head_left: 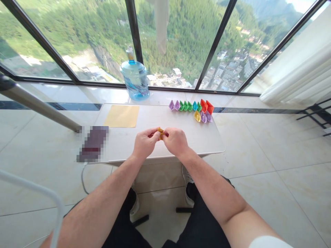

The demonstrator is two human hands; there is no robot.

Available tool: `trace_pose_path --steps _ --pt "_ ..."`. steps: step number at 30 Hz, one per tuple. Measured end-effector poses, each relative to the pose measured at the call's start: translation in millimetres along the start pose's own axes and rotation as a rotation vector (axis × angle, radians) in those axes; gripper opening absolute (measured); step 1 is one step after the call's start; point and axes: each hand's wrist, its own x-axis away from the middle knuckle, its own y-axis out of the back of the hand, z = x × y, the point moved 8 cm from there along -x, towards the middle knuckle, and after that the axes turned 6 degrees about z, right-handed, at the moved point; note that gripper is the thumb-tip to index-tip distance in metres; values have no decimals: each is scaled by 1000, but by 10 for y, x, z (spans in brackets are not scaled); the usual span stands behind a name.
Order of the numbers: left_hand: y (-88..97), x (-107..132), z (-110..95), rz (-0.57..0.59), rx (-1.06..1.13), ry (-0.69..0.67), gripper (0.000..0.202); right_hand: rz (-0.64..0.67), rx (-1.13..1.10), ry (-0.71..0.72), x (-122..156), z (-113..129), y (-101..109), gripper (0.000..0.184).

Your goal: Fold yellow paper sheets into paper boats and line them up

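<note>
A small piece of folded yellow paper [161, 133] is pinched between both hands above the front part of the white table [152, 115]. My left hand [145, 142] grips its left side with thumb and fingers pressed together. On the right side, my right hand [176, 140] closes on it the same way. The fingers cover much of the paper, so its exact folded form cannot be made out. Flat on the table's left lies a sheet of yellow paper [122, 116]. Toward the back right stand several folded paper boats, among them green [185, 106], red [207, 106], purple [174, 105] and yellow [197, 116] ones.
A blurred-out dark object [92, 144] lies at the table's left edge, with a grey cable [83, 179] hanging below. Behind the table a blue water jug [134, 79] stands by the window. A slanted pole [41, 105] rises at the left.
</note>
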Motion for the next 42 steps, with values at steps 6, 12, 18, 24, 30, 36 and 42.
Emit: trace_pose_path --steps 6,12,18,24,30,36,42 --pt "-12 10 -13 -23 85 33 44 16 -6 -28 -11 -38 -36 19" --pt "-35 5 -34 -12 127 37 41 -13 -73 -73 -10 -75 -6 19" --pt "-111 9 0 48 224 80 42 -40 -97 -48 -6 -37 5 23" --pt "0 -68 101 -15 377 156 33 -180 -281 85 35 -36 111 17" --pt "159 -173 177 -87 492 192 21 -174 -256 271 90 6 119 17" --pt "160 -171 174 -82 506 188 23 -66 -155 272 110 30 24 22" --pt "106 -158 162 -49 475 171 31 -8 -57 325 145 102 -58 31"
